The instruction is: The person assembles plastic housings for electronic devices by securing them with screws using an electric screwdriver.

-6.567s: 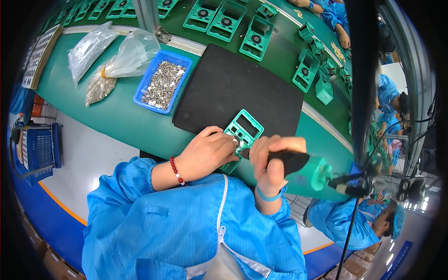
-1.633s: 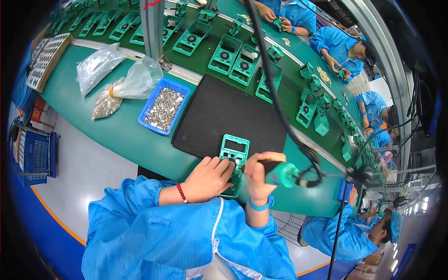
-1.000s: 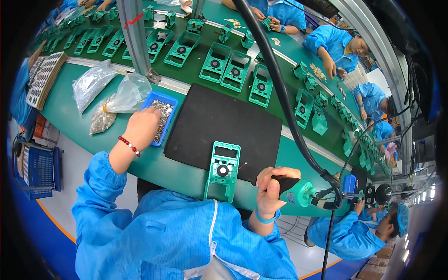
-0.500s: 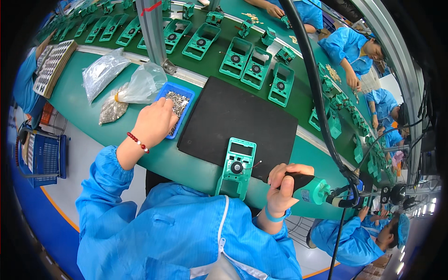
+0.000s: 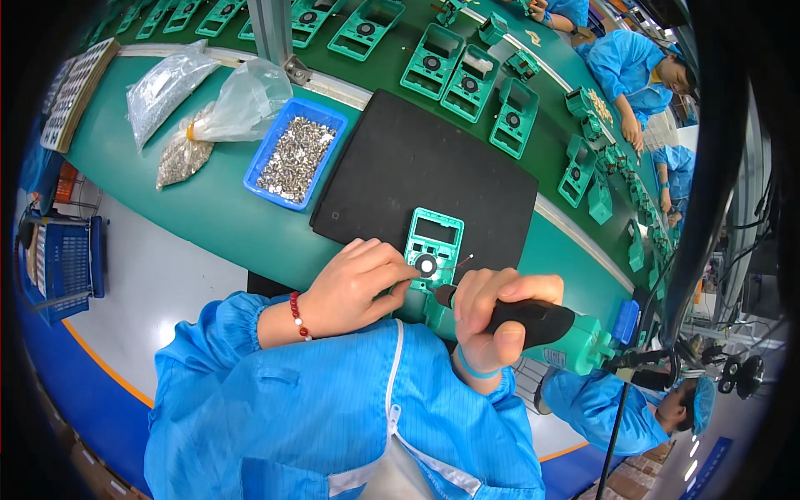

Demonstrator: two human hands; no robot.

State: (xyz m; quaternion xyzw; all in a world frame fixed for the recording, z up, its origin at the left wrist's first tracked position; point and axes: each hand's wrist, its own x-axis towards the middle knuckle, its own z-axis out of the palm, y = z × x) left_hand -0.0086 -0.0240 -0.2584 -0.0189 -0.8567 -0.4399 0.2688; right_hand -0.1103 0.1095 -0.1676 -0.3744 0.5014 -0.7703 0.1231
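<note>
Green plastic housing is lying on the black mat at the bench edge, long axis pointing away, left hand pinching at its dial while right hand is fisting the electric screwdriver just beside it.

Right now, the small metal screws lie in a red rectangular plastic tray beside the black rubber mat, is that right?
Not quite: in the head view the rectangular plastic tray is blue, not red. The small metal screws do lie in it, beside the black rubber mat.
</note>
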